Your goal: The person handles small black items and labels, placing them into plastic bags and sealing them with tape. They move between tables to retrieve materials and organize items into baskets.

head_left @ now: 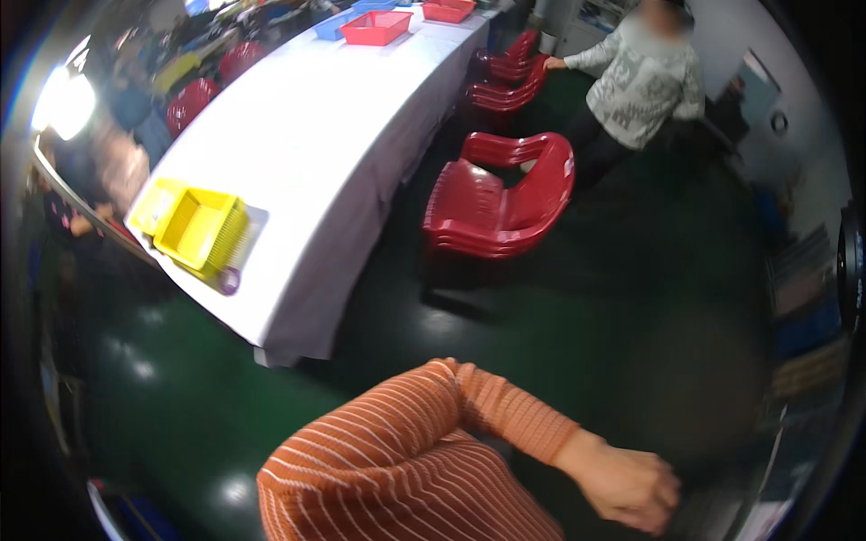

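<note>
I'd take the stacked glossy red plastic armchairs, likely stiff, slick, heavy, by their armrests; I can't tell whether my left hand has its grip closed.

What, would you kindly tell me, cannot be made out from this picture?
All in the head view:
Wearer's visible hand: finger detail, blurred by motion.
Wearer's other hand: not in view.
Far red basket: cut off by the top edge.
Purple item: too small and blurred to identify.
</note>
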Available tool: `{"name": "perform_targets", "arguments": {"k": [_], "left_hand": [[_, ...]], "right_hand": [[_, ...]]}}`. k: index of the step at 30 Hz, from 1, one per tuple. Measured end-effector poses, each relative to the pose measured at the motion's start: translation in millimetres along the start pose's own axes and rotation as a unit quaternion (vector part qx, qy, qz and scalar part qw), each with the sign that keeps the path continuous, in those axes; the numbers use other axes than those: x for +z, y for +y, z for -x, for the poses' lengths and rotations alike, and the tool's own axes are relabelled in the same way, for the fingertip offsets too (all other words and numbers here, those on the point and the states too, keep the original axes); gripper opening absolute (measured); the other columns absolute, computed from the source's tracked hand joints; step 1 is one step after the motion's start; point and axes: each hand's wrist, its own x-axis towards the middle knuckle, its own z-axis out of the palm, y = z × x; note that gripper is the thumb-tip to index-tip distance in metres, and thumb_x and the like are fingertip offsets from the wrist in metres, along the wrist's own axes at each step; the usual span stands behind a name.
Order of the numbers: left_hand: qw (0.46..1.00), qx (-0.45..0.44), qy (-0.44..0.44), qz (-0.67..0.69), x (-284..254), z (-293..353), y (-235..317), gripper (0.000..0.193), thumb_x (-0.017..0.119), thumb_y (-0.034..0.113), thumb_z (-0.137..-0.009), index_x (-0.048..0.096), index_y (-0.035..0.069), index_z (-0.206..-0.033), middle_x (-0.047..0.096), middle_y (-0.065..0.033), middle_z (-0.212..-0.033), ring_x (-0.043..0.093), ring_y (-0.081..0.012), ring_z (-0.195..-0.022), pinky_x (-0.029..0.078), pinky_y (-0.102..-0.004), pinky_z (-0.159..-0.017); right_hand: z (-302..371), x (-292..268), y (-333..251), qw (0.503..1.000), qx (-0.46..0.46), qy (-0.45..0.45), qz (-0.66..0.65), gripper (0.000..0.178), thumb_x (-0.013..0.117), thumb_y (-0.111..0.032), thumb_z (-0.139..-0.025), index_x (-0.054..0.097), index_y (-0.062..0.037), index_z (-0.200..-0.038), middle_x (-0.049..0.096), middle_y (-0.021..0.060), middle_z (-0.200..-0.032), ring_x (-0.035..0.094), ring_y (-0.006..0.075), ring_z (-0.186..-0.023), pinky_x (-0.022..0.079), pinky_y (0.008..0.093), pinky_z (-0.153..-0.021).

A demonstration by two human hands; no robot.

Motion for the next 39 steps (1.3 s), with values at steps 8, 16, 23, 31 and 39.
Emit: {"name": "perform_targets", "arguments": {"k": [8, 16, 23, 31, 39], "left_hand": [[0.906, -0.4, 0.136, -0.018, -156.6, -30.8, -248.5, 0.021, 0.05, 0.017, -0.091, 0.062, 0.001, -0.097, 0.062, -0.0163, -0.087, 0.061, -0.0331, -0.082, 0.05, -0.0401, -0.077], [0.946, -0.215, 0.149, -0.19, -231.7, -152.3, -531.4, 0.02, 0.053, 0.014, -0.084, 0.058, 0.003, -0.101, 0.059, -0.0133, -0.096, 0.058, -0.0302, -0.09, 0.05, -0.0387, -0.077], [0.833, -0.41, 0.22, -0.299, -151.4, 56.6, -546.1, 0.022, 0.056, 0.015, -0.08, 0.059, 0.007, -0.1, 0.061, -0.014, -0.098, 0.061, -0.031, -0.09, 0.048, -0.0384, -0.075], [0.415, -0.515, 0.581, -0.475, 172.3, 178.8, -54.3, 0.026, 0.057, 0.016, -0.086, 0.059, 0.01, -0.111, 0.062, -0.0099, -0.107, 0.059, -0.0264, -0.099, 0.047, -0.0391, -0.087], [0.415, -0.275, 0.538, -0.681, 181.6, 347.5, 379.4, 0.023, 0.062, 0.008, -0.081, 0.062, 0.003, -0.103, 0.063, -0.0091, -0.093, 0.062, -0.0248, -0.084, 0.051, -0.0353, -0.073]], "right_hand": [[-319.1, -431.8, -335.8, 0.942, -0.294, 0.09, -0.132, 0.024, 0.051, -0.022, -0.092, 0.065, -0.0026, -0.094, 0.064, 0.0075, -0.073, 0.06, 0.0133, -0.063, 0.048, 0.027, -0.06], [-606.1, -472.4, -293.1, 0.982, -0.138, -0.084, -0.098, 0.006, 0.059, -0.008, -0.082, 0.062, -0.0028, -0.084, 0.06, 0.0056, -0.062, 0.058, 0.0159, -0.052, 0.046, 0.0293, -0.045], [-668.8, -389.8, -451.2, 0.875, -0.402, -0.151, 0.224, 0.014, 0.06, -0.009, -0.081, 0.068, -0.0054, -0.091, 0.069, 0.0095, -0.08, 0.066, 0.0175, -0.073, 0.052, 0.0308, -0.068], [-164.9, -43.4, -271.1, 0.263, -0.617, -0.651, 0.355, 0.025, 0.056, -0.02, -0.087, 0.062, -0.0045, -0.106, 0.062, 0.0143, -0.104, 0.057, 0.0239, -0.104, 0.043, 0.0345, -0.093], [211.3, 227.0, -330.8, 0.238, -0.503, -0.716, 0.422, 0.029, 0.058, -0.017, -0.086, 0.06, -0.0009, -0.11, 0.06, 0.0118, -0.113, 0.057, 0.02, -0.102, 0.044, 0.0341, -0.092]]}}
